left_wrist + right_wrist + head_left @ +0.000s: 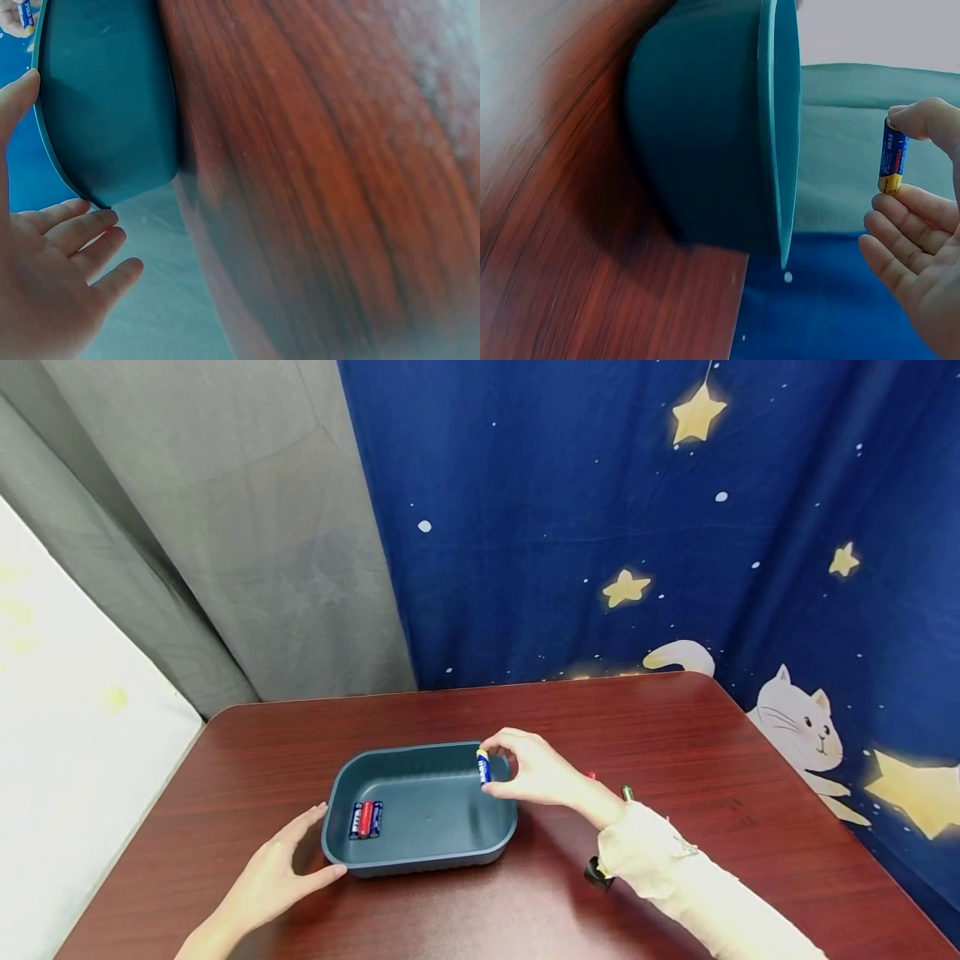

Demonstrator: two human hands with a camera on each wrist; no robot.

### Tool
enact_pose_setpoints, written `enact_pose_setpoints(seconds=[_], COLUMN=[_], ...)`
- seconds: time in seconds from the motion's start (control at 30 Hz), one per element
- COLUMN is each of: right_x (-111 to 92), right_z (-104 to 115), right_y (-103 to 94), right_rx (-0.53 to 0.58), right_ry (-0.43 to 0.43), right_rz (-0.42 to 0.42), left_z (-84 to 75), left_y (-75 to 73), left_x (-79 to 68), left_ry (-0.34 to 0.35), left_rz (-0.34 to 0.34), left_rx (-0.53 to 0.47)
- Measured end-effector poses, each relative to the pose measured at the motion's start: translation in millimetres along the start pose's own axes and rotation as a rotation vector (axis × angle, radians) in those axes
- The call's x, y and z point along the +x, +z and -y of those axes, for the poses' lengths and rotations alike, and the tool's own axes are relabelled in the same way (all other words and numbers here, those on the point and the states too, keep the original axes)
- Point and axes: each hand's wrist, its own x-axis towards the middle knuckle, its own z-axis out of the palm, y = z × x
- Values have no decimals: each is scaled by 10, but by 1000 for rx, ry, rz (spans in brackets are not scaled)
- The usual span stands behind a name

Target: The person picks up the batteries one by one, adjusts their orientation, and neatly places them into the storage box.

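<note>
From my remote station I watched the right hand (528, 770), just right of the frame's middle in the head view, pinch a blue battery (483, 767) with a yellow end between thumb and finger, one at each end. The battery stood nearly upright above the right end of a dark teal tray (420, 866), and my right wrist view showed it apart from the rim. At the lower left, the left hand (273, 875) lay spread with its fingers fairly straight, thumb and fingertips touching the tray's left end. Inside the tray, toward its left side, I saw three batteries (366, 820) side by side, a red one between two dark blue ones. The tray sat on a reddish-brown table (555, 902). Right of centre, a black object (597, 874) and a green object (627, 792) lay partly hidden by the pale sleeve (675, 881). A star-patterned blue curtain (525, 510) filled the upper right, a grey curtain (262, 527) the upper left.
</note>
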Motion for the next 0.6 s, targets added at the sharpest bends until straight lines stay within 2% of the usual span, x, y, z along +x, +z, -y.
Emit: enact_pose_setpoints(seconds=[0.2, 0.6], right_x=[162, 391], right_z=[86, 257], right_y=[166, 424], right_rx=[23, 44], right_ry=[-44, 9], right_rz=[21, 106], left_z=[10, 31], left_y=[-3, 11], left_x=[5, 15], left_ry=[-3, 4], left_rz=[0, 4], left_rx=[-1, -6])
